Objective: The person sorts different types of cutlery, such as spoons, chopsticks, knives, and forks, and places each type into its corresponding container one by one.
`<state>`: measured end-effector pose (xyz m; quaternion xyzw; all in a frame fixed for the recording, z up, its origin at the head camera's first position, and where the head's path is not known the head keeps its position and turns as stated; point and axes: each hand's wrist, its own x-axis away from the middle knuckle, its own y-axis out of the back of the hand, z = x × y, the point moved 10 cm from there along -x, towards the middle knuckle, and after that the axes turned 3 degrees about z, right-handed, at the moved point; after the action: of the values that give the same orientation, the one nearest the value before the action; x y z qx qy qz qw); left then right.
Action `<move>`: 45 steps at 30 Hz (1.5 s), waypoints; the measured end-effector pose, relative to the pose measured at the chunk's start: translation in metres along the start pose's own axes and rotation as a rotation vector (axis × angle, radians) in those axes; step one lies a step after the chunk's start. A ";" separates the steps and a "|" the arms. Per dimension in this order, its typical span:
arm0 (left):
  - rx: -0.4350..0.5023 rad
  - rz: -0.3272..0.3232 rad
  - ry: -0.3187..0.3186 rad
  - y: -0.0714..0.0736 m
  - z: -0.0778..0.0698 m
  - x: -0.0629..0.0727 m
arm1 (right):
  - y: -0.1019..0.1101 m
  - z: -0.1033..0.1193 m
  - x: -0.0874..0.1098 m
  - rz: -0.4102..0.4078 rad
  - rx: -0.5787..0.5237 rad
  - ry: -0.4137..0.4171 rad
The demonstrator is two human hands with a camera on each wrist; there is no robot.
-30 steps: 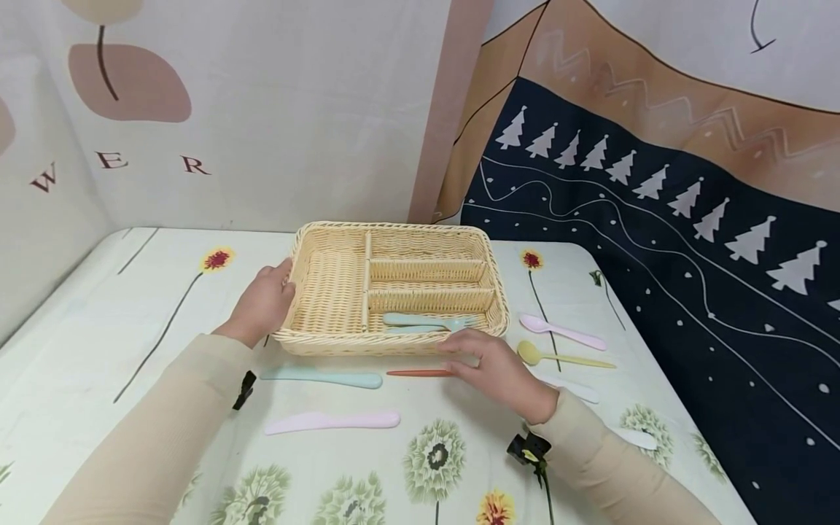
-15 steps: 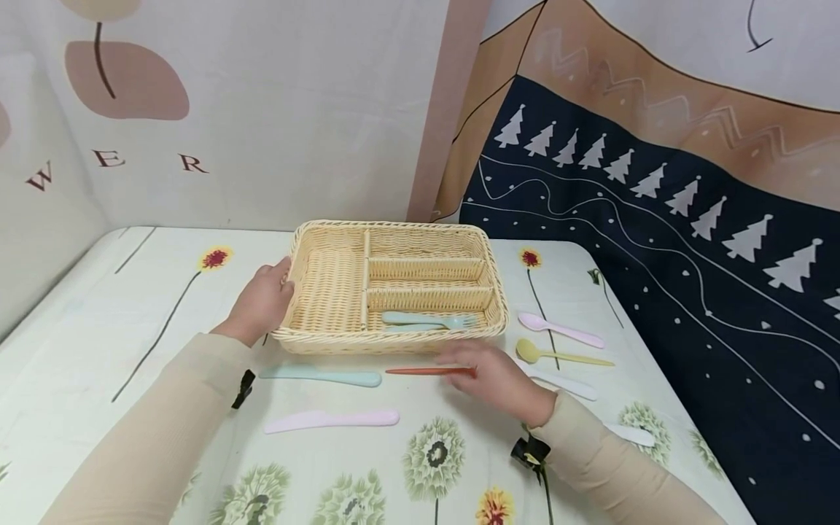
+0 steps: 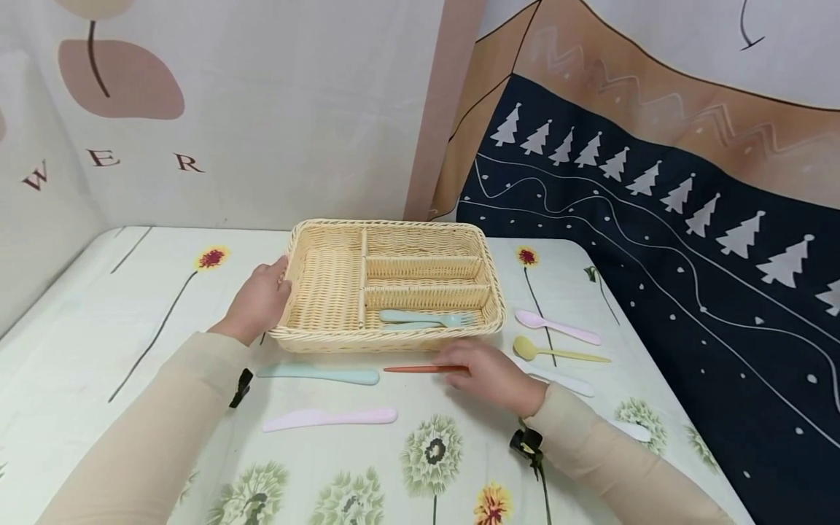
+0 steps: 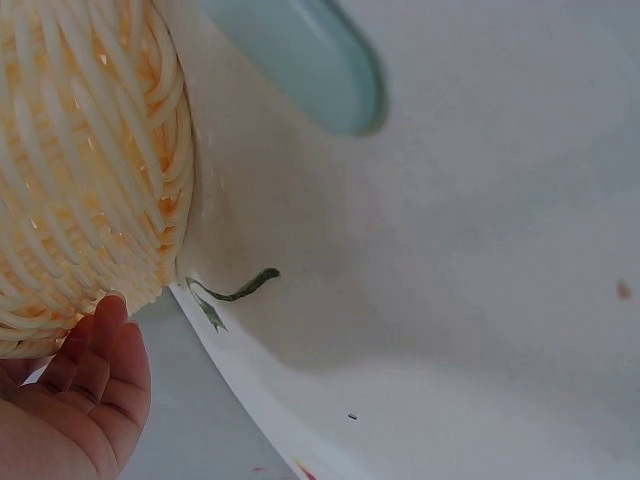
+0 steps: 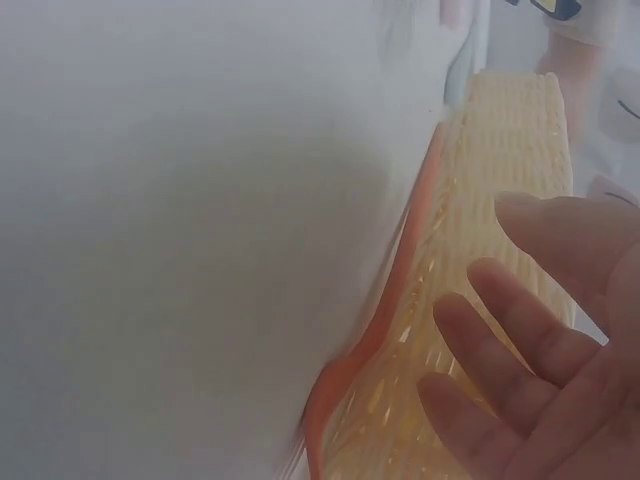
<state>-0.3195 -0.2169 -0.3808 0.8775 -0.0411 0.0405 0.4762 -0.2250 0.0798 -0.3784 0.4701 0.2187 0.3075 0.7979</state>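
Observation:
A tan wicker basket (image 3: 387, 341) with divided compartments sits at the back of the table. My left hand (image 3: 258, 300) grips its left end, fingers at the wall in the left wrist view. A pale blue fork (image 3: 426, 319) lies in the front right compartment, over another pale blue piece. Just in front of the basket, my right hand (image 3: 488, 375) is over an orange utensil (image 3: 416, 370), whose right end it hides in the head view. That utensil (image 5: 400, 265) lies along the basket's wall in the right wrist view, with the hand's fingers spread and apart from it.
Left of the orange utensil lie a pale blue knife (image 3: 318, 374) and a pink knife (image 3: 330, 418). To the right are a pink spoon (image 3: 558, 327), a yellow spoon (image 3: 561, 354) and white utensils (image 3: 561, 380), partly covered by the right hand and sleeve.
My right hand has dropped from the basket's front rim to low over the orange utensil. My left hand keeps its grip on the basket, and the utensils lie as before.

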 end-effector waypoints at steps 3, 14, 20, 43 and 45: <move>0.000 -0.001 -0.002 0.000 0.000 0.000 | -0.003 -0.002 -0.002 0.023 0.006 -0.006; -0.002 0.003 0.001 0.000 -0.001 0.000 | -0.010 0.000 -0.007 0.080 0.102 0.032; 0.001 0.005 -0.002 0.001 -0.001 0.000 | -0.012 0.000 -0.009 0.096 0.115 0.025; -0.004 0.003 -0.009 0.001 -0.003 0.001 | -0.016 0.001 -0.011 0.056 0.251 0.049; -0.003 0.004 -0.008 0.001 -0.003 0.001 | -0.016 0.000 -0.011 0.053 0.252 0.043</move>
<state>-0.3187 -0.2149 -0.3782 0.8768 -0.0449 0.0378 0.4772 -0.2283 0.0663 -0.3914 0.5654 0.2602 0.3087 0.7193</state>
